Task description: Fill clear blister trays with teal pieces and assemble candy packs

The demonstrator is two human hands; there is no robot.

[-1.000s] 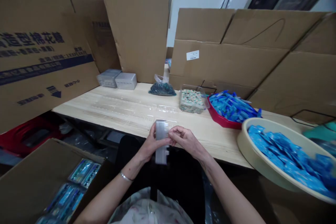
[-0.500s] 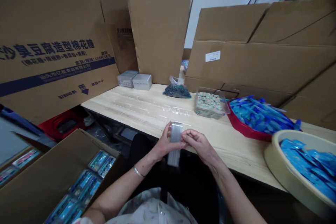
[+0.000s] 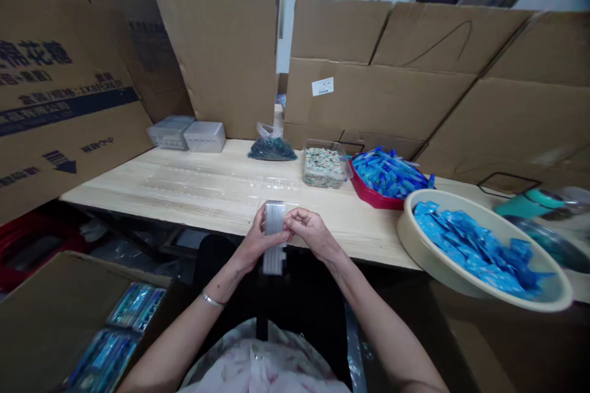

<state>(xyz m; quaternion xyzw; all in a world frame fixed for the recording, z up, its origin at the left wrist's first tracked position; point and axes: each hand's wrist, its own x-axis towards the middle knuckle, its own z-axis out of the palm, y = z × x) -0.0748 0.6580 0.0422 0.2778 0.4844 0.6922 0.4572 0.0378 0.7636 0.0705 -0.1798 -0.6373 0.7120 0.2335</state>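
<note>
Matte brown cardboard panels (image 3: 350, 98), flat and creased along their folds, stand behind a pale, smooth wood-grained table (image 3: 184, 175). At far left rises a printed carton (image 3: 50, 110); below it, an open carton (image 3: 50, 307) holds shiny, rectangular clear packs (image 3: 131, 306) with blue contents. On the table's back left corner sit translucent, boxy plastic containers (image 3: 205, 137).

At the middle, by the table's front edge and above the person's dark-clad lap, is a clear plastic stack (image 3: 275, 221), a narrow glossy block with fine lengthwise ridges. Its long axis runs away from the body, far end towards the table, near end over the lap. The left hand (image 3: 253, 245) is closed around it, thumb across its face. The right hand (image 3: 313, 233) has curled fingers, thumb and forefinger drawn together at its right edge; whether they pinch anything cannot be told.

Beyond lies a slumped, see-through bag (image 3: 271, 148) of dark bits, then a square clear tub (image 3: 322, 163) of small flat pieces, a red basin (image 3: 375, 198) heaped with slim blue sachets (image 3: 391, 172), and a rounded cream basin (image 3: 410, 233) of crinkled blue packets (image 3: 465, 245).
</note>
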